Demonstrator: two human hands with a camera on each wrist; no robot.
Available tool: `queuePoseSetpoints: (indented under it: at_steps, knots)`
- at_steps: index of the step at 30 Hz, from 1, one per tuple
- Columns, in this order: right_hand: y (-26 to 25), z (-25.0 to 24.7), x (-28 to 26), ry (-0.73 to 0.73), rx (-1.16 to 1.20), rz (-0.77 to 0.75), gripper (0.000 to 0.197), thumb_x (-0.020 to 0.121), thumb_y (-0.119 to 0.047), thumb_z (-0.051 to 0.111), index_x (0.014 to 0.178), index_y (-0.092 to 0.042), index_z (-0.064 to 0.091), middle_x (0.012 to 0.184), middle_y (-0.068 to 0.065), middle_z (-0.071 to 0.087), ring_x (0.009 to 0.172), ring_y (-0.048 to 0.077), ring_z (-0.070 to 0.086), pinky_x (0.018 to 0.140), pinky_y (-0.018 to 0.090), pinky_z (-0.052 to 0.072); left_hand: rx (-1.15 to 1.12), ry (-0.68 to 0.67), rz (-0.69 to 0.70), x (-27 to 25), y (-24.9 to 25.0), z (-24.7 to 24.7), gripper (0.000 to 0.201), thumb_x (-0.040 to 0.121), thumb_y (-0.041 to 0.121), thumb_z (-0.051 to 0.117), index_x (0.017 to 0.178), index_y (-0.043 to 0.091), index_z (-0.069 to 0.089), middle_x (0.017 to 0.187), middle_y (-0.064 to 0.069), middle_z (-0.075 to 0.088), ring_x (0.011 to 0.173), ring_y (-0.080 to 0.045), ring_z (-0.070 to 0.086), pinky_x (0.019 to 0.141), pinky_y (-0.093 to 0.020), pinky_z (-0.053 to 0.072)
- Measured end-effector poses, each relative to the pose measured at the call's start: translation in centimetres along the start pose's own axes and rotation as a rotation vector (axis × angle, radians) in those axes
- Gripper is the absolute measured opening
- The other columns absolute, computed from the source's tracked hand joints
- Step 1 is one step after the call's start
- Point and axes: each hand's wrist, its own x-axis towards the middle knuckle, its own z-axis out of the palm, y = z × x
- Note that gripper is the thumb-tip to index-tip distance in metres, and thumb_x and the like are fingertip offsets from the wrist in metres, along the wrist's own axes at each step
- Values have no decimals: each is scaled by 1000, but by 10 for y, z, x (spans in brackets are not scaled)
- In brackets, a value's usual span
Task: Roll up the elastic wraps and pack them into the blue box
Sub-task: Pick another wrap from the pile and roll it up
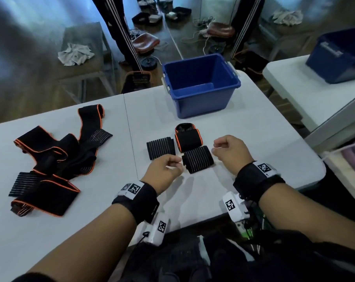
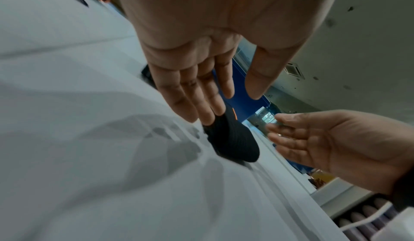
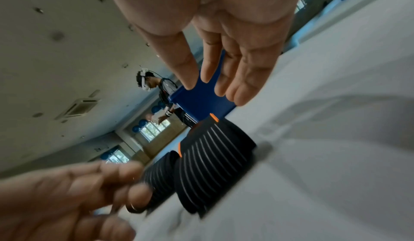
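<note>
on your far left, the unrolled wraps [image 1: 50,157] lie in a loose heap on the white table [image 1: 253,123]. your left hand [image 1: 162,169] hovers with relaxed fingers and holds nothing, just left of the nearest rolled wrap [image 1: 198,160]. two more rolled wraps [image 1: 172,143] sit just behind it. your right hand [image 1: 230,152], also loose and holding nothing, hangs just right of that roll. the blue box [image 1: 201,86] stands beyond the rolls.
</note>
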Motion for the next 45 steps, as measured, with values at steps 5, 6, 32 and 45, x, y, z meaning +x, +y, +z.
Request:
queuePoseSetpoints:
  at_steps: [5, 6, 32, 45]
  knots:
    - [-28, 16, -1, -42, 6, -58, 12, 83, -16, 70, 94, -18, 67, 83, -3, 65, 81, 20, 66, 84, 47, 58, -17, 55, -47, -21, -20, -32, 19, 79, 30, 69, 98, 27, 68, 96, -1, 73, 75, -19, 68, 69, -29, 52]
    - [-34, 24, -3, -73, 10, -66, 12, 83, -15, 69, 94, -18, 67, 80, -4, 64, 79, 18, 65, 83, 47, 59, -21, 76, -63, -26, -25, -40, 21, 77, 31, 69, 98, 26, 69, 94, -1, 73, 74, -18, 67, 69, -30, 52]
    - [-153, 307, -97, -650, -290, -286, 10, 82, -21, 72, 83, -26, 63, 80, -2, 66, 69, 13, 61, 65, 28, 50, 320, 551, -188, -137, -159, -333, 6, 83, 27, 75, 87, 25, 71, 84, 10, 72, 72, -8, 69, 75, -25, 55]
    - [-171, 363, -129, -743, -140, -244, 17, 91, -20, 67, 106, -16, 62, 77, 4, 58, 69, 13, 55, 63, 27, 47, 402, 478, 366, -189, -178, -304, 12, 77, 15, 81, 85, 23, 77, 92, 17, 66, 78, 2, 63, 75, -15, 52]
